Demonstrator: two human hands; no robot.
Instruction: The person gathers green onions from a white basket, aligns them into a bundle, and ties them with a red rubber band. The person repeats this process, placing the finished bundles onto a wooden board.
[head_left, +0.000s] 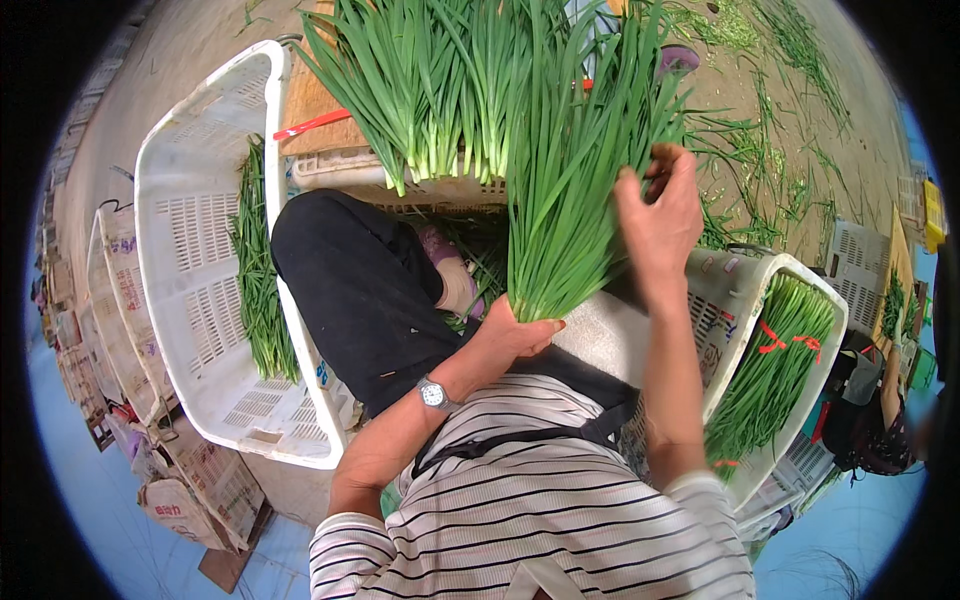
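My left hand (517, 330), below a wristwatch (433, 393), is closed around the pale base of a bunch of garlic chives (570, 202) over my lap. The long green leaves fan upward and away from me. At the right edge of the leaves is my right hand (664, 214), thumb and fingers apart and slightly blurred; whether it touches them is unclear. More chives (450, 97) lie side by side on a wooden board (319, 105) in front of me, white ends toward me. A red tie strip (311, 124) sticks out from under them.
A white plastic crate (199, 225) at the left holds loose chives (262, 277). The crate (832, 367) at the right contains chives bound with red ties (772, 339). Leaf scraps (757, 157) litter the floor. Another person (862, 405) is at the far right.
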